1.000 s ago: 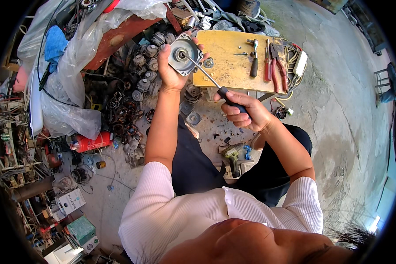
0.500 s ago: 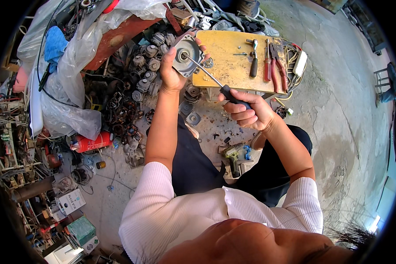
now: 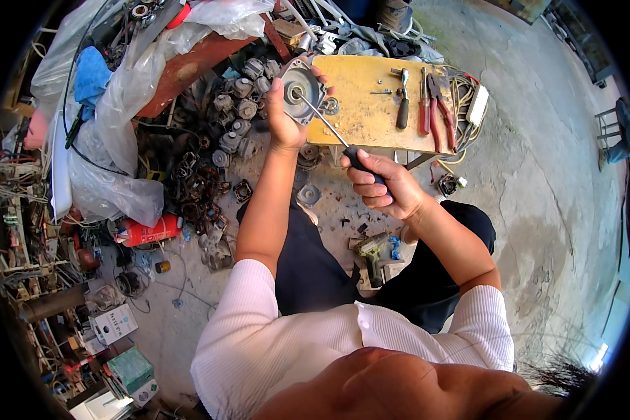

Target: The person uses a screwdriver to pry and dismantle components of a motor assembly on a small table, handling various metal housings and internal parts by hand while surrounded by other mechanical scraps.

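My left hand (image 3: pixel 285 120) grips a grey metal motor end cover (image 3: pixel 306 77) by its edge, with its hollow side and centre bore facing me. My right hand (image 3: pixel 385 183) is wrapped round the black handle of a screwdriver (image 3: pixel 337 134). Its long shaft slants up to the left, and the tip sits in the centre bore of the cover. Both hands are raised at the left front corner of a yellow wooden bench (image 3: pixel 360 91). A small round metal part (image 3: pixel 330 106) lies on the bench close to the cover.
On the bench lie a ratchet wrench (image 3: pixel 403 101), a red-handled screwdriver (image 3: pixel 424 105) and red-handled pliers (image 3: pixel 439 115). Cables (image 3: pixel 472 105) hang at its right side. Several motor parts (image 3: pixel 231 115) are heaped on the left. A green drill (image 3: pixel 373 259) rests between my legs; a red cylinder (image 3: pixel 147 229) lies left.
The screwdriver handle and my right hand have shifted slightly left, making the shaft steeper. The cover has moved slightly right in my left hand, with the tip still in its bore.
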The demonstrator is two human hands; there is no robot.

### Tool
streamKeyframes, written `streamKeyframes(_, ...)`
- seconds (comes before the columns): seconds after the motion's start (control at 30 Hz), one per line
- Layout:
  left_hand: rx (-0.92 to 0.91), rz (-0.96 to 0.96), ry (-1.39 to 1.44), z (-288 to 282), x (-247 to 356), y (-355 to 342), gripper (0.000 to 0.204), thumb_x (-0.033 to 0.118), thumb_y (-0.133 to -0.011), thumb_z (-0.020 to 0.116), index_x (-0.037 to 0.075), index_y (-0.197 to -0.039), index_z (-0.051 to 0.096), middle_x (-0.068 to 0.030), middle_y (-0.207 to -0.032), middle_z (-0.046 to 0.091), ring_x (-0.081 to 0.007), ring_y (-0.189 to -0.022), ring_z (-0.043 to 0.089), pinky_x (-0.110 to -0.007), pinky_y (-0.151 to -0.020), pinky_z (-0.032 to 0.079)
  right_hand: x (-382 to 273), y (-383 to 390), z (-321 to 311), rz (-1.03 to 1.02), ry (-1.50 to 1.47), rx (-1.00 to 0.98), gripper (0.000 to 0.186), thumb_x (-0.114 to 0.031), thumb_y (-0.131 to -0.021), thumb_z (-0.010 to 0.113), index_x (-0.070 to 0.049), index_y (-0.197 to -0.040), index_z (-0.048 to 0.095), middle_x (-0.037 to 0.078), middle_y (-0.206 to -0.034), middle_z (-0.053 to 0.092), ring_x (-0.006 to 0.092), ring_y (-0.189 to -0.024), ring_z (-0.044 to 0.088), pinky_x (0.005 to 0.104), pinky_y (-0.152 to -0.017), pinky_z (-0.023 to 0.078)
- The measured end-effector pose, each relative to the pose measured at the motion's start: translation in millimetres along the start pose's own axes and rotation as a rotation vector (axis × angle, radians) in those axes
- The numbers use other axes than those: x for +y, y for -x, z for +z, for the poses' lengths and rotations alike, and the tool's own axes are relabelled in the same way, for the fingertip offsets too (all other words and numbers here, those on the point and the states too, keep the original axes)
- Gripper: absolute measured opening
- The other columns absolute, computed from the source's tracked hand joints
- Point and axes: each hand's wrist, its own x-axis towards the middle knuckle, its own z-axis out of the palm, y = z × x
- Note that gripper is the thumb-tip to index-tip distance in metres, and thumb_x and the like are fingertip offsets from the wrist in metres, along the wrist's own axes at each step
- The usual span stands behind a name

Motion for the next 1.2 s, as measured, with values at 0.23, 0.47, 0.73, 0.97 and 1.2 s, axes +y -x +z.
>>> streamKeyframes(0.23,0.169,0.026,-0.08,7,-17,-3,0.061,0.055,-0.094,0.037,0.004,-0.125,0.051,-0.0132,-0.106,0.064,-0.027,-0.098,0.063,-0.049,-0.082,0.054,10,-8,1,-0.078,0.309,0.188,0.03,-0.038,-0.104,0.045,-0.01,-0.102,0.053,-0.006,-0.065,0.035,0.0033,-0.046,0.025,0.0194,-0.038,0.02)
streamKeyframes(0.47,0.296,0.041,-0.195,1,-37,-7,0.058,0.052,-0.095,0.037,0.004,-0.125,0.052,-0.0128,-0.107,0.064,-0.0274,-0.098,0.063,-0.048,-0.082,0.055,19,-15,-7,-0.132,0.52,0.31,0.034,-0.043,-0.104,0.045,-0.01,-0.093,0.05,-0.005,-0.063,0.035,0.0049,-0.046,0.028,0.0223,-0.039,0.024)
streamKeyframes(0.73,0.241,0.127,-0.19,-3,-39,-14,0.052,0.045,-0.097,0.036,0.005,-0.128,0.049,-0.013,-0.11,0.063,-0.0271,-0.101,0.063,-0.048,-0.082,0.055,25,-25,-16,-0.377,1.152,0.56,0.041,-0.038,-0.101,0.052,0.0,-0.088,0.057,0.01,-0.066,0.058,0.0214,-0.051,0.053,0.0355,-0.05,0.045)
streamKeyframes(0.97,0.253,0.111,-0.38,-3,-28,-13,0.047,0.042,-0.096,0.039,0.005,-0.122,0.052,-0.0127,-0.11,0.063,-0.0263,-0.098,0.064,-0.044,-0.081,0.057,22,-22,-12,-0.588,1.542,0.661,0.031,-0.028,-0.097,0.06,0.002,-0.089,0.058,0.024,-0.07,0.063,0.0431,-0.068,0.063,0.0456,-0.059,0.048)
streamKeyframes(1.2,0.318,-0.1,-0.14,-12,-19,-11,0.05,0.048,-0.094,0.039,0.006,-0.117,0.055,-0.0134,-0.104,0.065,-0.0296,-0.098,0.064,-0.051,-0.084,0.054,5,-22,-14,-0.372,1.305,0.462,0.038,-0.037,-0.101,0.052,-0.002,-0.085,0.054,0.007,-0.062,0.054,0.0204,-0.049,0.05,0.0359,-0.046,0.04)
